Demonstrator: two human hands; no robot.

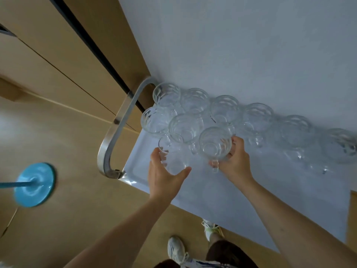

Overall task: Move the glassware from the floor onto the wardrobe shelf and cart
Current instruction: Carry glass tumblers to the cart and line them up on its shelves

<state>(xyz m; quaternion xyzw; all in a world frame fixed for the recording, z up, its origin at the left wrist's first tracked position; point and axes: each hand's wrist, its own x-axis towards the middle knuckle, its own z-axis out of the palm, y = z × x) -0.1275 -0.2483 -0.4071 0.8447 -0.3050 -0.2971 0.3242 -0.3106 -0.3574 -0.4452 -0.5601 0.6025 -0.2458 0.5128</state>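
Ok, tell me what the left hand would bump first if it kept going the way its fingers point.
Likely the glass mug just beyond the glass the left hand holds; depth on the cart top is hard to judge.

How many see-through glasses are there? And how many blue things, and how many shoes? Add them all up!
Clear glasses: 10 (8 stand free on the white cart, 1 is held by the left hand, 1 by the right hand)
Blue round base: 1
Shoes: 2
Total: 13
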